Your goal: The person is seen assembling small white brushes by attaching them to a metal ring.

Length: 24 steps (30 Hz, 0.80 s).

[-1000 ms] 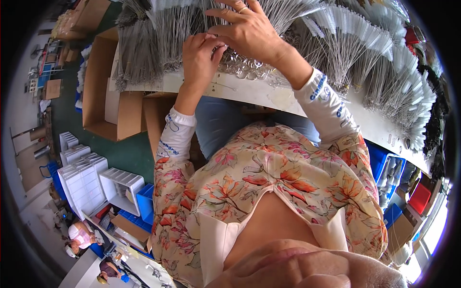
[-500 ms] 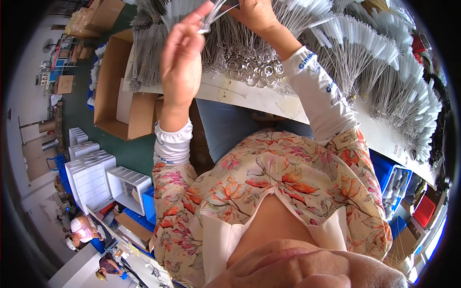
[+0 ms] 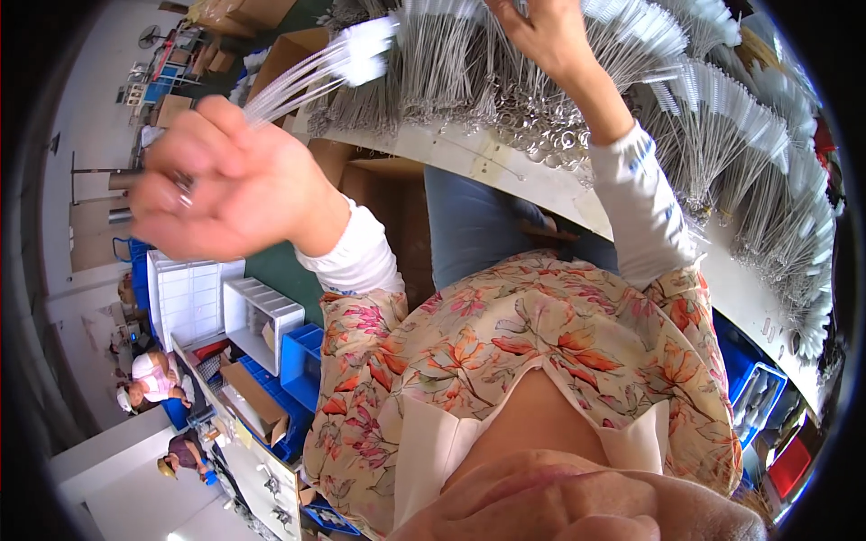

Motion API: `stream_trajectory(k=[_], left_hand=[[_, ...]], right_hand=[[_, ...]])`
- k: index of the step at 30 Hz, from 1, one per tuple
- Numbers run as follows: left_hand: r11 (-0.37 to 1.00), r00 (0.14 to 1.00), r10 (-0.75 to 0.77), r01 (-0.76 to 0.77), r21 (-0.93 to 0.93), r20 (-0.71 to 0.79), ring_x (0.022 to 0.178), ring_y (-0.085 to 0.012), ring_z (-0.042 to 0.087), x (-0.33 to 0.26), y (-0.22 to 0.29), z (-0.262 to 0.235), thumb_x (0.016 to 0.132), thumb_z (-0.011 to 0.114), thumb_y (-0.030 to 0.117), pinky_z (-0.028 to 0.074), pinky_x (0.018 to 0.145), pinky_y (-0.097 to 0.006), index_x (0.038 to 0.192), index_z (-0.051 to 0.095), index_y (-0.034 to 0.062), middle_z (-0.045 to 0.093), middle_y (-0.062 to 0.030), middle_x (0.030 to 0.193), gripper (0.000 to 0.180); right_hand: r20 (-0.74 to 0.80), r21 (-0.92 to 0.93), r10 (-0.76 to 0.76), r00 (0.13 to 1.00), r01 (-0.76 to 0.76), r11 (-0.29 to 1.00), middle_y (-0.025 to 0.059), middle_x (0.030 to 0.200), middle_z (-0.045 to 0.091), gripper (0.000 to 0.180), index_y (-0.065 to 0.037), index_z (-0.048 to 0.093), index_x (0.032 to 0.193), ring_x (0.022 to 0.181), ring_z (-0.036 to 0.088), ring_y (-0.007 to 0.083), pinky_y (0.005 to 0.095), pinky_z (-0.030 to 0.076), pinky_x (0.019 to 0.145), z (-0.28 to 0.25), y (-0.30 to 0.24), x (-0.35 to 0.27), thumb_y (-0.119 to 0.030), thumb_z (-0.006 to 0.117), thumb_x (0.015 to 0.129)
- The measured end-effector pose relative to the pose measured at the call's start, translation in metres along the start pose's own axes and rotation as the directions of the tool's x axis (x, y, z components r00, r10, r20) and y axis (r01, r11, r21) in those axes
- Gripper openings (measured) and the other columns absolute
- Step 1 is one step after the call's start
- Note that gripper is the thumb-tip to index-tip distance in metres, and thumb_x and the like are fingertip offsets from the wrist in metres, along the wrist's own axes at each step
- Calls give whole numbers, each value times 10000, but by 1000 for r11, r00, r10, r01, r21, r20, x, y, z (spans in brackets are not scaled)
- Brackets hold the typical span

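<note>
My left hand (image 3: 230, 185) is raised to the left of the table, its fingers wrapped round a small bundle of wire brushes (image 3: 361, 52). Their white bristle heads point up and to the right. Over the table, my right hand (image 3: 548, 41) reaches across the brush pile (image 3: 442, 68); the upper edge cuts off its fingertips, so whether it grips anything is hidden. The pile's brushes have thin metal stems, pale bristle heads at the far side and metal rings (image 3: 550, 140) at the near ends. More brush bunches (image 3: 713, 126) lie fanned out to the right.
The pale table (image 3: 478, 153) has a bare strip along its near edge. A cardboard box (image 3: 293, 50) stands left of it. White crates (image 3: 257, 311) and a blue crate (image 3: 302, 365) stand lower left, where two people (image 3: 158, 374) are farther off. Another blue crate (image 3: 758, 397) is at right.
My left hand has moved left and down from the table with the brush bundle, away from my right hand. My right hand has shifted slightly right in the picture. The whole view has turned somewhat.
</note>
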<state>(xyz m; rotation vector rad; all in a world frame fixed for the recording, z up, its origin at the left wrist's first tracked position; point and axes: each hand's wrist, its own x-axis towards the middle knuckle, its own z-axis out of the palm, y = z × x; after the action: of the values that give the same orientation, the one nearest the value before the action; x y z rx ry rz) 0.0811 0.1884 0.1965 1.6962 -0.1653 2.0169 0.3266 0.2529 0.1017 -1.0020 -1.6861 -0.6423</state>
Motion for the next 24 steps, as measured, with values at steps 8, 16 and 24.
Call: stream_trajectory(k=[8,16,24], left_hand=[[929,612,-135,-196,315,779,489,-155,429,-118,25,47,747,666,214,336,427,-273,675,432,80,574,-71,777,279],[659,808,-447,587,469,-383,895,-216,547,-197,58,24,733,548,-34,486,837,-347,1051,436,-64,497,-185,1069,339],[291,283,-911,956,16,-299,862,-166,612,-220,69,28,827,646,87,551,598,-270,1219,402,-42,572,-124,1044,479]], right_hand=[[875,20,-291,387,-630,-776,140,995,647,522,18,597,1078,868,630,191,331,493,839,-25,-113,-58,-464,511,897],[942,148,-70,327,-597,-788,72,955,646,221,1,633,1023,830,620,146,311,549,767,-24,-151,-101,-150,624,863],[963,252,64,261,-795,-551,73,893,656,212,-31,661,1006,776,600,93,235,493,676,-29,-164,-114,-163,666,840]])
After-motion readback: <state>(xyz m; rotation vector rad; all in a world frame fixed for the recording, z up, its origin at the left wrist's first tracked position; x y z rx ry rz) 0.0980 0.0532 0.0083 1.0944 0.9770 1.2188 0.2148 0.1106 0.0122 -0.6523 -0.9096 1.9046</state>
